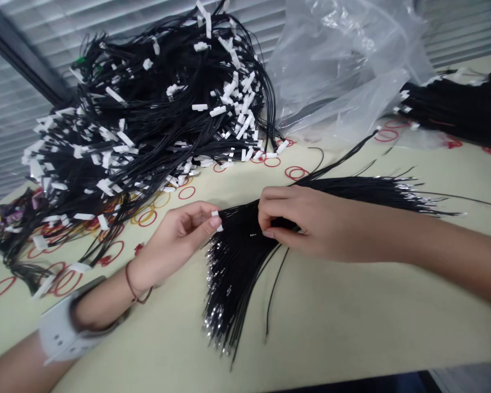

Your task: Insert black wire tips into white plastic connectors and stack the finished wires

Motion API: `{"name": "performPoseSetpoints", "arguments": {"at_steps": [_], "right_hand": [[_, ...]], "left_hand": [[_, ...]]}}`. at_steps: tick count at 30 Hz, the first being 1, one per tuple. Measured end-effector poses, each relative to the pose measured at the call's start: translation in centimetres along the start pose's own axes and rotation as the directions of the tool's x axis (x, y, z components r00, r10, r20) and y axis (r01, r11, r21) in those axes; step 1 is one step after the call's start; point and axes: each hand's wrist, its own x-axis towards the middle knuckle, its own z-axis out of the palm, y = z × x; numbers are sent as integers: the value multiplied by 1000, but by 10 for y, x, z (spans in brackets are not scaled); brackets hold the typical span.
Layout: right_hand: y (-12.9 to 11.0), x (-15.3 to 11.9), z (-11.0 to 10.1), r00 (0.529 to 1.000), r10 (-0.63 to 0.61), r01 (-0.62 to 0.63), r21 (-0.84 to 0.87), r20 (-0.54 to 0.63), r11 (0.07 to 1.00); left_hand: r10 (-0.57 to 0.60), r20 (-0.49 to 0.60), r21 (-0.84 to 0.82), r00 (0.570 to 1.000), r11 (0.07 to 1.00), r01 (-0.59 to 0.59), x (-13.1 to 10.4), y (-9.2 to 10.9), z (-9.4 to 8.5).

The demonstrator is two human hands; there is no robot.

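Observation:
A thick bundle of thin black wires (241,256) with shiny metal tips lies on the table, fanned toward the front and also spreading right. My left hand (180,232) pinches a small white connector (216,221) between thumb and fingertips at the bundle's upper left edge. Wires run right from that connector. Over the middle of the bundle is my right hand (298,221), its fingers curled and closed around some black wires; how many it holds is hidden. One loose wire (273,295) trails forward below the right hand.
A large heap of black wires with white connectors (159,103) fills the back left. Behind the hands stands a clear plastic bag (343,60). Another black wire bundle (466,106) lies at the back right. Red rubber bands (187,192) are scattered over the pale table (352,322).

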Motion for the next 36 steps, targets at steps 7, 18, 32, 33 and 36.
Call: {"name": "performPoseSetpoints", "arguments": {"at_steps": [7,18,32,33,36], "right_hand": [[-39,0,27,931,-310,275,-188,-192,943],[-54,-5,46,849,-492,518,-121,191,847],[-37,3,4,942,-321,330,85,-101,940],[-35,0,-4,969,-245,245,110,-14,963],[-21,-11,-18,973,-89,57,154,214,986]], "left_hand": [[-9,45,-77,999,997,12,1,-1,1],[-22,-16,-67,1000,998,21,2,0,1],[2,40,-174,999,985,5,2,3,1],[1,33,-160,999,987,4,2,3,1],[-17,15,-126,1000,992,19,2,1,0]]}}
